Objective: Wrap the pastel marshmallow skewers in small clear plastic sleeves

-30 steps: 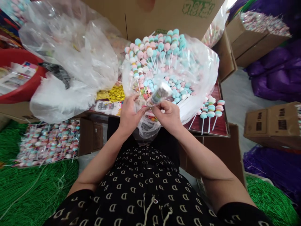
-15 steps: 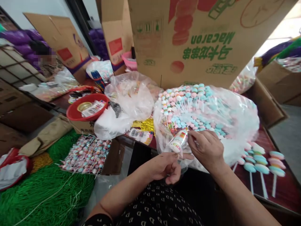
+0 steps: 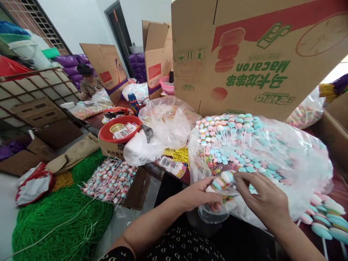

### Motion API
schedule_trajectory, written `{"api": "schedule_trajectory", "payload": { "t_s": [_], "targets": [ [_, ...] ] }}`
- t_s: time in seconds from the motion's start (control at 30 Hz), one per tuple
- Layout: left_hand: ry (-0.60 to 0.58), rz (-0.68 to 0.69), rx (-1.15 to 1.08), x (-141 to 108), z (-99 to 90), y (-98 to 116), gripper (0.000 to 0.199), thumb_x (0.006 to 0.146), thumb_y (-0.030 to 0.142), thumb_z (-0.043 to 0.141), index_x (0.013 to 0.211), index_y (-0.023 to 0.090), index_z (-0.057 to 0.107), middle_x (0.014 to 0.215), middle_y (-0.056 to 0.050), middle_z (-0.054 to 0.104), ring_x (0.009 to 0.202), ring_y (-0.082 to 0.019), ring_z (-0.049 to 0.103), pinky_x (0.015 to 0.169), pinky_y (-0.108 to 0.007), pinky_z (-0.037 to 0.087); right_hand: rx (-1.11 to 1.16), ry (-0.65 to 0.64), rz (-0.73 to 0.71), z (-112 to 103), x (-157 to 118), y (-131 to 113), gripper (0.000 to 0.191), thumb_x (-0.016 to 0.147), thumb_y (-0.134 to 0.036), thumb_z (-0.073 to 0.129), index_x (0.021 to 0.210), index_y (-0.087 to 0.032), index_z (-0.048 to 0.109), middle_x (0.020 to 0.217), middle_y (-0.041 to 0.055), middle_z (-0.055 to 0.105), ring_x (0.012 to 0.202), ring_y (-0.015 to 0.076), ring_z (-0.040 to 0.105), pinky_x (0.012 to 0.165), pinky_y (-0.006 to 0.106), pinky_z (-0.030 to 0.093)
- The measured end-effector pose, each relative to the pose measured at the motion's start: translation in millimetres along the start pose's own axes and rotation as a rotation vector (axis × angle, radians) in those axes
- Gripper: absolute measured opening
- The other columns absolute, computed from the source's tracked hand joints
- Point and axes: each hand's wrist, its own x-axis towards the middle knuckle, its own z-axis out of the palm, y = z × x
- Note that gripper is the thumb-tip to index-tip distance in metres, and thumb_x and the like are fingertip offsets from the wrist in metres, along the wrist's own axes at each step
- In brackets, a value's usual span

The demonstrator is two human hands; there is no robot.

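Observation:
My left hand point(image 3: 205, 195) is closed round a marshmallow pop point(image 3: 221, 181), a stack of pastel discs in what looks like a clear printed wrapper. Close to the pop's right end, my right hand point(image 3: 263, 194) has its thumb and finger pinched together. What that pinch holds is too small to make out. Just beyond both hands, loose pastel discs point(image 3: 250, 169) and rows of stacked pops on white sticks point(image 3: 217, 127) lie in a large clear plastic bag point(image 3: 301, 152). More marshmallow pops point(image 3: 322, 217) rest on the dark red table to the right.
A tall cardboard box point(image 3: 201, 79) stands behind the bag. Leftward are a red basin point(image 3: 102, 136), a white plastic bag point(image 3: 143, 148) and gold twist ties point(image 3: 178, 154). Lower left, a carton of wrapped pops point(image 3: 138, 188) sits beside green strands point(image 3: 62, 214). Another person point(image 3: 89, 85) is far left.
The printed wrapper was at my right fingertips; now my left hand grips a pop with its coloured discs showing. My left fingers have closed. The view has swung left.

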Motion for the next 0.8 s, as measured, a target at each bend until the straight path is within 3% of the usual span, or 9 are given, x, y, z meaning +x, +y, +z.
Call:
{"api": "schedule_trajectory", "payload": {
  "t_s": [0.1, 0.2, 0.27, 0.4, 0.47, 0.57, 0.67, 0.73, 0.8],
  "targets": [
    [0.212, 0.308, 0.57, 8.4, -16.6, 10.7, 0.045, 0.085, 0.039, 0.075, 0.126, 0.02, 0.072, 0.125, -0.016, 0.075, 0.12, -0.032, 0.068, 0.112, -0.052, 0.049, 0.446, -0.188, 0.449, -6.5, -7.6, -12.6, 0.019, 0.086, -0.038, 0.073, 0.074, -0.024, 0.076, 0.064, 0.0019, 0.071, 0.053, 0.018, 0.063, 0.048, 0.03, 0.047],
    [0.279, 0.431, 0.678, 19.1, -26.6, 18.5, 0.046, 0.089, 0.027, 0.069, 0.134, 0.023, 0.068, 0.14, -0.014, 0.07, 0.131, -0.031, 0.064, 0.115, -0.05, 0.048, 0.772, -0.425, 0.731, -5.8, -13.6, -36.1, 0.024, 0.079, -0.044, 0.078, 0.072, -0.021, 0.076, 0.06, 0.0027, 0.068, 0.05, 0.0158, 0.057, 0.048, 0.029, 0.045],
    [0.36, 0.448, 0.628, 24.8, -26.2, 22.6, 0.053, 0.091, 0.03, 0.07, 0.143, 0.026, 0.062, 0.133, -0.013, 0.073, 0.117, -0.027, 0.07, 0.102, -0.045, 0.057, 0.831, -0.565, 0.766, -0.4, -15.3, -47.8, 0.024, 0.077, -0.04, 0.075, 0.066, -0.019, 0.073, 0.057, 0.0013, 0.065, 0.05, 0.0131, 0.053, 0.049, 0.027, 0.042],
    [0.365, 0.505, 0.387, 21.5, -14.4, 33.3, 0.067, 0.098, 0.036, 0.065, 0.16, 0.034, 0.038, 0.133, -0.012, 0.072, 0.095, -0.018, 0.075, 0.086, -0.036, 0.062, 0.7, -0.486, 0.786, 7.8, -18.2, -44.4, 0.017, 0.075, -0.033, 0.071, 0.067, -0.018, 0.071, 0.053, -0.0041, 0.059, 0.051, 0.0092, 0.048, 0.052, 0.023, 0.036],
    [0.265, 0.52, 0.391, 11.7, -5.2, 37.8, 0.048, 0.102, 0.039, 0.059, 0.15, 0.032, 0.054, 0.119, -0.008, 0.078, 0.099, -0.019, 0.075, 0.093, -0.038, 0.061, 0.634, -0.386, 0.794, 5.8, -19.6, -37.5, 0.014, 0.074, -0.031, 0.07, 0.069, -0.018, 0.071, 0.055, -0.0048, 0.059, 0.053, 0.0088, 0.047, 0.052, 0.022, 0.036],
    [0.013, 0.645, 0.645, -2.1, 8.4, 34.7, 0.021, 0.102, 0.037, 0.06, 0.106, 0.027, 0.077, 0.112, -0.007, 0.08, 0.12, -0.025, 0.071, 0.109, -0.048, 0.055, 0.586, -0.193, 0.812, 0.4, -20.0, -30.9, 0.011, 0.073, -0.03, 0.073, 0.072, -0.018, 0.071, 0.061, -0.0036, 0.064, 0.058, 0.0099, 0.053, 0.056, 0.023, 0.04],
    [0.09, 0.889, 0.923, -4.2, 13.9, 17.9, 0.011, 0.094, 0.027, 0.073, 0.103, 0.028, 0.077, 0.138, -0.008, 0.071, 0.144, -0.03, 0.056, 0.12, -0.055, 0.045, 0.732, -0.081, 0.909, -1.6, -21.7, -28.6, 0.016, 0.073, -0.034, 0.077, 0.075, -0.02, 0.07, 0.061, -0.0043, 0.064, 0.056, 0.0101, 0.055, 0.056, 0.023, 0.044],
    [0.277, 0.918, 1.003, 0.5, 12.0, 5.3, 0.052, 0.088, 0.023, 0.079, 0.137, 0.031, 0.065, 0.157, -0.011, 0.056, 0.151, -0.032, 0.048, 0.123, -0.057, 0.041, 0.947, -0.062, 0.958, -1.2, -25.9, -27.9, 0.021, 0.072, -0.038, 0.08, 0.075, -0.02, 0.07, 0.06, -0.0051, 0.063, 0.053, 0.0098, 0.055, 0.056, 0.024, 0.047],
    [0.312, 0.805, 0.939, 6.9, 8.5, -3.3, 0.088, 0.087, 0.031, 0.081, 0.163, 0.032, 0.035, 0.164, -0.016, 0.047, 0.148, -0.033, 0.051, 0.117, -0.052, 0.049, 1.136, -0.05, 0.965, -1.3, -32.5, -27.8, 0.025, 0.07, -0.04, 0.084, 0.074, -0.021, 0.07, 0.064, -0.0044, 0.064, 0.056, 0.0102, 0.056, 0.059, 0.025, 0.05]
  ]
}}
